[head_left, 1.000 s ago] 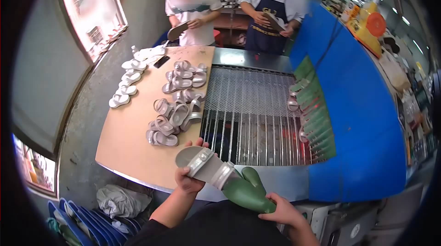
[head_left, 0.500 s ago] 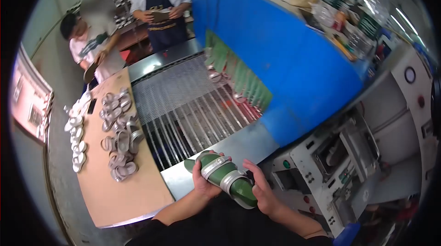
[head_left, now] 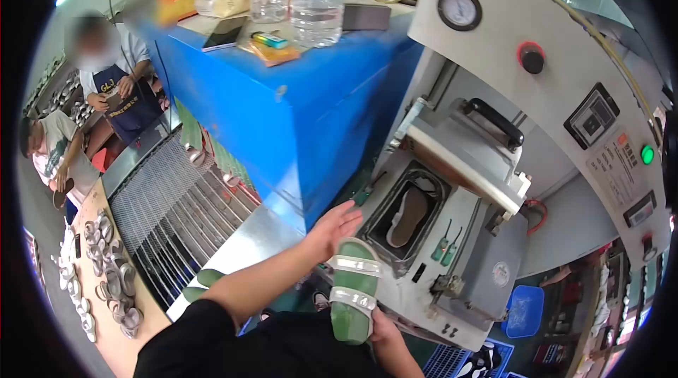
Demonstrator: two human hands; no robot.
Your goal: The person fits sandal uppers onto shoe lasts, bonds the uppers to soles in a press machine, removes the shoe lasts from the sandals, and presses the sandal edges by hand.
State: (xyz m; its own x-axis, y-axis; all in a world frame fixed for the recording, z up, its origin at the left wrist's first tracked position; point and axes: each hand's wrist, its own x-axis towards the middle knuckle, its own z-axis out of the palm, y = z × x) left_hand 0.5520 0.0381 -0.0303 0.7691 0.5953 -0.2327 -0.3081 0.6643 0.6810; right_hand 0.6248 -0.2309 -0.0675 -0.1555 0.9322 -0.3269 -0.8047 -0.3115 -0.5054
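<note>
My right hand [head_left: 385,328] is closed on the toe end of a sandal with two pale straps [head_left: 354,298], fitted on a green form [head_left: 352,314]. With its fingers apart, my left hand [head_left: 335,228] is above the upper end of that sandal and holds nothing. Just beyond them is a machine whose lid is raised; a brown sole [head_left: 407,217] lies in its dark recess [head_left: 381,221]. Another green form [head_left: 205,281] shows partly behind my left forearm.
A blue guard [head_left: 282,117] stands left of the machine [head_left: 452,307], with water bottles [head_left: 318,4] and a phone [head_left: 226,33] on top. Farther left are a slatted conveyor [head_left: 169,216], a board with sandals [head_left: 109,272], and two people. A blue basket [head_left: 524,311] is at lower right.
The view has swung right to the open machine. My left hand has let go of the sandal, and my right hand has taken hold of it. The sandal now sits on the green form.
</note>
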